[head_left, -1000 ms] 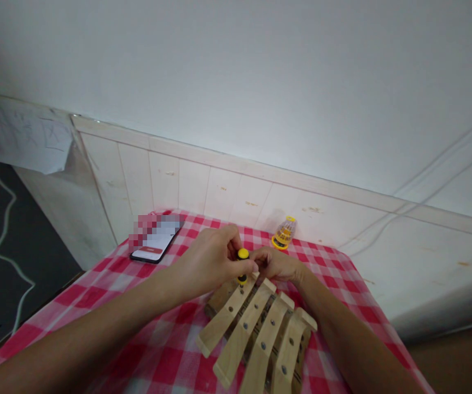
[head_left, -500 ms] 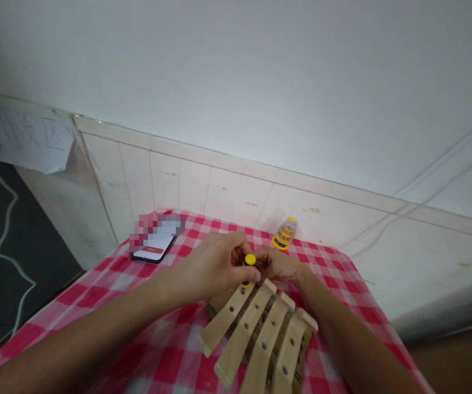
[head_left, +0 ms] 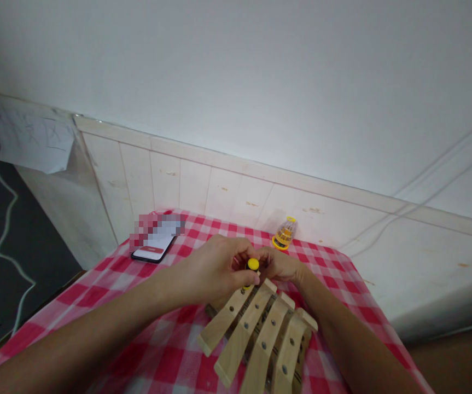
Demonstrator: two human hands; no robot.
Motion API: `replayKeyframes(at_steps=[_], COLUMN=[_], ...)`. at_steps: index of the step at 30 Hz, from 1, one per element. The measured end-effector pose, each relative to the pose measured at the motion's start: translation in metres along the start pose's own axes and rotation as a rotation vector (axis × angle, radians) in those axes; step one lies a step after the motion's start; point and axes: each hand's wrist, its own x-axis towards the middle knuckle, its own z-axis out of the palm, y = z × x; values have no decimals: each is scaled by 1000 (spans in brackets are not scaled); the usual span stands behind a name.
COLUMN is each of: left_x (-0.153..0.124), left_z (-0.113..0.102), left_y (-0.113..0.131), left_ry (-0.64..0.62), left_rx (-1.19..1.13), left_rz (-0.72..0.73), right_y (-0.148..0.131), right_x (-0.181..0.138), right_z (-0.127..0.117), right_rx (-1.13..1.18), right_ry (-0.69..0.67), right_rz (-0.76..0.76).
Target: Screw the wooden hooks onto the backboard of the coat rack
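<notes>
My left hand (head_left: 223,268) is closed around a small screwdriver (head_left: 253,265) with a yellow cap and dark handle. The screwdriver stands over the far end of the leftmost slat of a wooden piece (head_left: 252,323). That piece has several pale, bent slats with screws in them, set side by side over a darker base. My right hand (head_left: 279,265) is curled at the far end of the slats, close to the screwdriver. Its fingertips are hidden, so what they grip cannot be made out.
A phone (head_left: 153,243) lies at the left on the red and white checked tablecloth (head_left: 178,350). A clear and yellow cone-shaped bit case (head_left: 285,234) stands at the back, against the white panelled wall (head_left: 227,191). A white cable (head_left: 8,219) hangs at the far left.
My left hand and the screwdriver's yellow cap have shifted slightly right and down, with the fingers turned a little. The wooden piece and my right hand stay in nearly the same place.
</notes>
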Motion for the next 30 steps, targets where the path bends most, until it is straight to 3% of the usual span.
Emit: replayKeyframes(at_steps=[7, 17, 25, 30], left_x=[1, 0, 0, -2], left_z=[-1, 0, 7, 9], left_y=[1, 3, 4, 0], left_ry=[-18, -50, 132, 146], left_rx=[6, -40, 478, 515], left_rz=[26, 97, 128, 203], right_y=[8, -3, 0, -1], right_x=[1, -1, 2, 1], right_z=[-8, 1, -4, -2], right_rx=[-12, -34, -59, -57], right_ry=[15, 7, -3, -3], right_rz=[-1, -4, -9, -26])
